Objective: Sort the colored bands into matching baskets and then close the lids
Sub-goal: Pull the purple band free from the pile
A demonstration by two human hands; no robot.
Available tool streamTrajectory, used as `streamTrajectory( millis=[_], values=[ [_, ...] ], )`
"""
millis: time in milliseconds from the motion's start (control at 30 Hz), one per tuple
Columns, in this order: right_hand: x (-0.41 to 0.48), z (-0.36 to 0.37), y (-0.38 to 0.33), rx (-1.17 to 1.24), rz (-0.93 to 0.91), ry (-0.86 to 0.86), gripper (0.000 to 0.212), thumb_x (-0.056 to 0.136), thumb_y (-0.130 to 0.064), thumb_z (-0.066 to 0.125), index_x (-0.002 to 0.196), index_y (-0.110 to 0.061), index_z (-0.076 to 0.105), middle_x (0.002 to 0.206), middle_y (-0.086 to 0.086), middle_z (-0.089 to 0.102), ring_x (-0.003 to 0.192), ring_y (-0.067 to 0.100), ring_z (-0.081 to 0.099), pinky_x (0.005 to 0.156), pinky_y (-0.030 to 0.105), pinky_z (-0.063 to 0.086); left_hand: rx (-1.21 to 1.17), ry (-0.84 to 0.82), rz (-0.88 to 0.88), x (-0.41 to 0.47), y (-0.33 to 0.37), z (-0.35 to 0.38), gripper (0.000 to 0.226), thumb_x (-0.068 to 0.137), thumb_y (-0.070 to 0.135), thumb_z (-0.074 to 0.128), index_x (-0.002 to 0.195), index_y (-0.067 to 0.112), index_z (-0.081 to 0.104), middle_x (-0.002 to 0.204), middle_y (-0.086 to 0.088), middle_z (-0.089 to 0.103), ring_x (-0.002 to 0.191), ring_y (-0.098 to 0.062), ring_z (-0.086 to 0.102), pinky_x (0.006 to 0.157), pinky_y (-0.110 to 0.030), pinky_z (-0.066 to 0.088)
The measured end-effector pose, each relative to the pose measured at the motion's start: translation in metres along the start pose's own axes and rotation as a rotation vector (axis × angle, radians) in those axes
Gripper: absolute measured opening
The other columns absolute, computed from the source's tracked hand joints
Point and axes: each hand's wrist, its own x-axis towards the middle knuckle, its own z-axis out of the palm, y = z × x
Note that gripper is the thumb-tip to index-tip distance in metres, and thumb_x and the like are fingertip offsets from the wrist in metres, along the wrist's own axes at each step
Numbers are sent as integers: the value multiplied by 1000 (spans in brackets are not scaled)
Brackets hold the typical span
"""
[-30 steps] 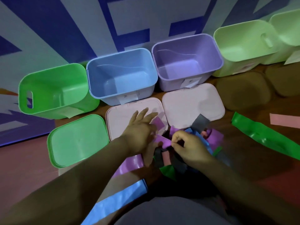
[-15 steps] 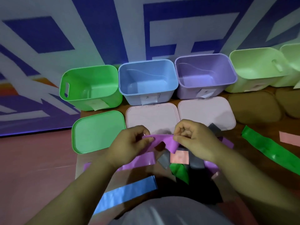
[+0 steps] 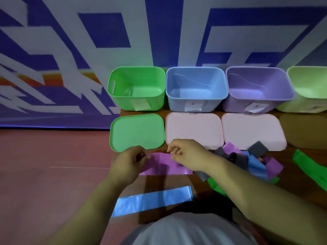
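Painted wall behind; left hand and right hand each pinch the purple band, stretched left-to-right between them. Purple basket sits ahead-right, nearer the right hand.

We see a dim, bluish, soft scene. The wall at left smears and bends near our edges; a pale sheen lies on the blue band.
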Motion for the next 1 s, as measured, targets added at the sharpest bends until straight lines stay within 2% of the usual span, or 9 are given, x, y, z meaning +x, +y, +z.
streamTrajectory(
  millis=[67, 200, 367, 533, 733, 800, 900, 1000],
  values=[
    [7, 14, 4, -91, 19, 12, 25, 85, -15, 70, 108, -24, 67, 103, -5, 69, 93, 11, 64, 87, 29, 53, 103, 4, -2, -3, -12, 0, 23, 78, 44, 68, 94, 27, 68, 88, 7, 66, 80, -20, 64, 70, -33, 51],
    [-4, 17, 18, -204, 84, 26, 31, 88, -23, 67, 118, -23, 63, 119, -4, 65, 107, 16, 60, 84, 22, 43, 133, -44, 37, -10, -24, 9, 33, 76, 35, 75, 109, 36, 66, 105, 10, 68, 95, -19, 65, 81, -28, 50],
    [-37, 6, 43, -286, 192, 42, 28, 84, -31, 65, 112, -32, 64, 113, -10, 66, 101, 12, 62, 89, 29, 51, 164, -96, 25, -10, -13, 27, 38, 78, 44, 69, 114, 32, 65, 112, 8, 65, 100, -20, 62, 87, -30, 49],
    [-64, -3, 62, -233, 245, 128, 27, 83, -27, 66, 110, -33, 64, 97, -12, 64, 88, 10, 65, 80, 25, 52, 163, -130, 71, -7, 9, 44, 41, 77, 47, 62, 115, 31, 65, 111, 4, 65, 99, -23, 62, 86, -34, 52],
    [-98, -26, 79, -275, 250, 194, 30, 86, -28, 65, 116, -31, 63, 113, -9, 65, 100, 12, 62, 89, 28, 49, 159, -167, 176, -6, 46, 68, 53, 76, 56, 50, 118, 27, 65, 116, 1, 66, 108, -25, 61, 94, -35, 49],
    [-113, -36, 84, -263, 241, 248, 28, 86, -24, 68, 113, -28, 65, 111, -8, 65, 100, 13, 62, 85, 25, 48, 159, -173, 195, -3, 63, 77, 50, 77, 51, 54, 118, 25, 66, 117, 0, 67, 110, -24, 61, 95, -34, 48],
    [-137, -53, 100, -262, 264, 317, 28, 85, -24, 70, 112, -27, 66, 110, -5, 65, 97, 14, 63, 81, 29, 52, 152, -184, 240, 3, 88, 95, 42, 80, 39, 65, 120, 26, 67, 120, 2, 67, 112, -20, 59, 95, -31, 47],
    [-157, -68, 120, -285, 328, 344, 28, 86, -26, 67, 114, -27, 64, 104, -7, 61, 93, 18, 65, 78, 27, 50, 92, -216, 296, 10, 111, 115, 42, 82, 44, 60, 120, 26, 66, 119, 6, 68, 110, -18, 61, 94, -36, 50]
  ],
)
